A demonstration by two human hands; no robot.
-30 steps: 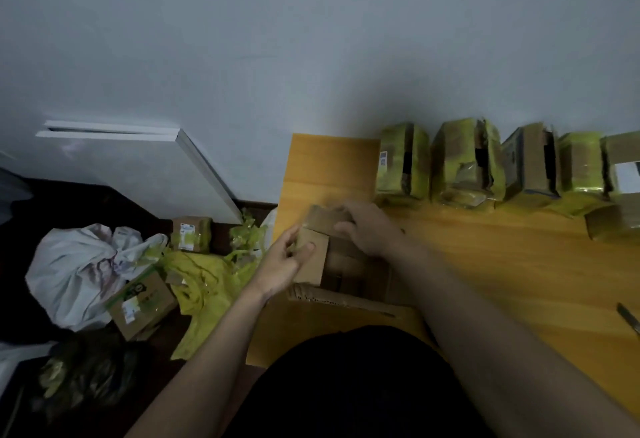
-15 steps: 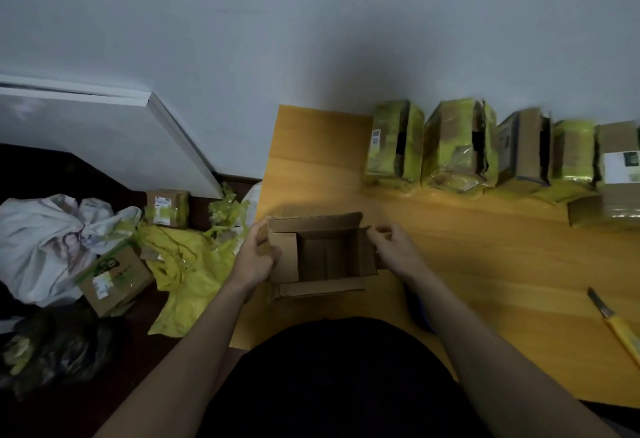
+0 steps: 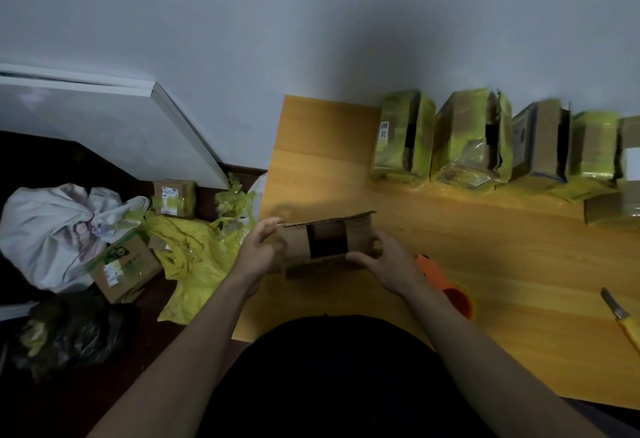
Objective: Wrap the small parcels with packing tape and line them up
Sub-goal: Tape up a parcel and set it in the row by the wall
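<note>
Cardboard, plain brown and still untaped, is what both hands are busy with in the head view: a small open box (image 3: 327, 242) held just above the near left part of the wooden counter (image 3: 485, 264), its flaps not yet closed and a dark opening showing between them. The left hand (image 3: 258, 252) grips the box's left end with curled fingers; the right hand (image 3: 384, 264) curls round its right end and lower edge.

An orange tape dispenser (image 3: 446, 285) lies on the counter just beside the right wrist, partly hidden by it. Along the wall stands a row of wrapped parcels (image 3: 485, 143), bound in yellow-green tape, touching or nearly so. A yellow-handled knife (image 3: 623, 321) lies near the right edge. On the floor to the left sit more small boxes (image 3: 175, 198), yellow wrapping scraps (image 3: 194, 257) and a white bag (image 3: 48, 229).

This looks like the flap-folding step on a fresh parcel. Next, I judge, the flaps need pressing flat with one hand while the other reaches for the dispenser close by.
</note>
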